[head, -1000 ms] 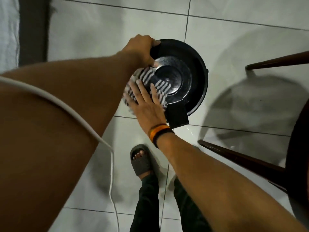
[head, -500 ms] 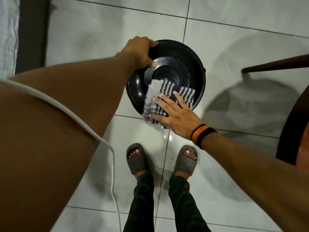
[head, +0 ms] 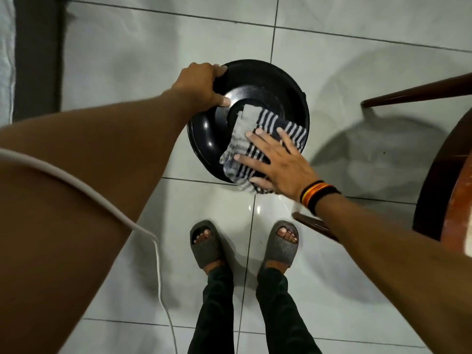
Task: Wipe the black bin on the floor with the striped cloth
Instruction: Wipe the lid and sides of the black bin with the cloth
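Looking straight down from the head camera, the black bin (head: 258, 80) stands on the pale tiled floor (head: 127, 60) in the upper middle of the frame, its round glossy top facing up.

At the bin's upper-left rim, the left hand (head: 201, 85) has its grip clamped on the edge: the fingers curl over the far side and the thumb presses down on the shiny top.

Across the lower-right part of the bin lies the striped cloth (head: 255, 139), grey with dark and white bands. One end reaches toward the bin's centre, and the other hangs over the near rim toward the floor.

On top of that cloth the right hand (head: 278, 162) rests flat, fingers spread apart and pointing to the upper left; its grip closes on nothing and the palm presses the cloth onto the bin. An orange and black wristband (head: 319, 195) circles that wrist.

Below the bin, in the lower middle of the frame, two feet in grey slides (head: 204, 246) stand on the tiles, with dark trousers (head: 217, 302) under them.

A white cable (head: 158, 264) crosses the left forearm and trails down the lower left.

Dark wooden furniture (head: 434, 175) fills the right edge, one leg reaching in at upper right.
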A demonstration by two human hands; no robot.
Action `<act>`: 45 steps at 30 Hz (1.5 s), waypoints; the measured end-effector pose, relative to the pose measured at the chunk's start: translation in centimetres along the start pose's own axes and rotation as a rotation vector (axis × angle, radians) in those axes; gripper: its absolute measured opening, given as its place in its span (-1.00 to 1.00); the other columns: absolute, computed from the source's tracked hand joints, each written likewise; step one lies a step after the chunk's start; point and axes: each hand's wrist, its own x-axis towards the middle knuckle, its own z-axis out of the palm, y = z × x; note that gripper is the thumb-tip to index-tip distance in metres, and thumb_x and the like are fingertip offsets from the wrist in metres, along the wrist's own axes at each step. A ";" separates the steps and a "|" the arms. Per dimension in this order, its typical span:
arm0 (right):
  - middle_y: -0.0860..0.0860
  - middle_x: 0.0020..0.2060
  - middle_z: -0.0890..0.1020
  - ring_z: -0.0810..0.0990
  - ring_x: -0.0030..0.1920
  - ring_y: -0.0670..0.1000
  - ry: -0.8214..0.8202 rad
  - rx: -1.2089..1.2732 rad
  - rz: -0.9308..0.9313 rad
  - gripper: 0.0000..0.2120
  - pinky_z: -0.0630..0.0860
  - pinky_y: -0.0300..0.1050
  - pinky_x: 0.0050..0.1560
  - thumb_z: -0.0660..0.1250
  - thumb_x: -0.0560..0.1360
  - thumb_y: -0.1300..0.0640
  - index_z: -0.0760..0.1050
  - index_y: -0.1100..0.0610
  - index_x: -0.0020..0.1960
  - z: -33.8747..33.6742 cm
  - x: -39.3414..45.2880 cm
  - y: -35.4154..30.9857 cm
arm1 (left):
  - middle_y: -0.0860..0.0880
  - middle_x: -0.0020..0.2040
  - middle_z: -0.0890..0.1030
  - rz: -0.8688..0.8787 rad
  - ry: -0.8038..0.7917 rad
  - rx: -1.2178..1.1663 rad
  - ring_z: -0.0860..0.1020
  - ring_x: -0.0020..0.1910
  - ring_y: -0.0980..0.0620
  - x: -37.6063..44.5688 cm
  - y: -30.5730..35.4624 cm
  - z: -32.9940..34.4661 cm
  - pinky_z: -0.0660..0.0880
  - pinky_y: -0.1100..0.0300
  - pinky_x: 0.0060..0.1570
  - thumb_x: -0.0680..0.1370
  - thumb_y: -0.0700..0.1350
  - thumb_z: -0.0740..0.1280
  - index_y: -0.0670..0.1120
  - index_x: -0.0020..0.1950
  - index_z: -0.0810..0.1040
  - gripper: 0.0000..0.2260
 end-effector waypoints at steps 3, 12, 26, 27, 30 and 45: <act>0.15 0.64 0.08 0.04 0.64 0.19 0.000 0.083 0.096 -0.42 -0.02 0.36 0.58 0.04 0.66 -0.26 0.06 -0.16 0.63 -0.2 0.2 1.6 | -0.18 0.50 0.47 -0.021 0.017 -0.003 0.44 0.46 -0.25 0.2 0.3 0.3 0.36 -0.03 0.45 0.50 0.09 0.51 0.01 0.63 0.28 -0.23; 0.12 0.66 -0.06 -0.15 0.65 0.17 0.172 0.586 0.884 -0.48 -0.17 0.41 0.56 0.11 0.66 -0.12 0.17 -0.14 0.60 -2.3 5.4 -2.4 | -0.17 0.38 0.58 -0.080 0.060 -0.104 0.54 0.36 -0.23 -0.8 0.9 1.2 0.45 -0.02 0.38 0.49 -0.02 0.54 -0.04 0.54 0.42 -0.35; 0.10 0.09 0.69 0.68 0.07 0.14 0.166 1.030 1.388 -0.54 0.63 0.04 0.17 0.51 0.35 -0.08 0.62 0.17 0.13 -5.5 3.3 4.1 | -0.09 0.24 0.61 -0.320 0.408 -0.445 0.62 0.18 -0.08 -8.7 9.2 9.9 0.61 0.01 0.17 0.47 0.19 0.50 -0.12 0.32 0.52 -0.44; 0.12 0.08 0.70 0.68 0.06 0.15 0.153 1.016 1.397 -0.56 0.64 0.04 0.15 0.51 0.33 -0.08 0.64 0.16 0.10 -5.4 3.4 4.1 | -0.11 0.27 0.60 -0.352 0.396 -0.435 0.61 0.22 -0.11 -8.4 9.8 9.8 0.60 0.01 0.19 0.46 0.16 0.52 -0.13 0.34 0.51 -0.42; 0.14 0.05 0.71 0.69 0.03 0.17 0.166 1.012 1.442 -0.71 0.65 -0.02 0.11 0.50 0.38 0.05 0.65 0.20 0.03 -5.9 3.7 3.4 | -0.12 0.23 0.64 -0.420 0.346 -0.524 0.63 0.20 -0.15 -7.4 10.2 9.2 0.60 -0.02 0.20 0.47 0.00 0.54 -0.15 0.30 0.52 -0.52; 0.08 -0.24 0.61 0.65 -0.13 0.16 0.186 1.405 1.447 -0.82 0.64 0.01 0.06 0.44 0.35 0.18 0.47 0.06 -0.36 -10.0 -0.6 0.0 | -0.19 0.22 0.62 -0.513 0.244 -0.655 0.61 0.21 -0.23 -12.8 12.1 9.2 0.57 -0.12 0.24 0.56 -0.03 0.36 -0.20 0.30 0.51 -0.63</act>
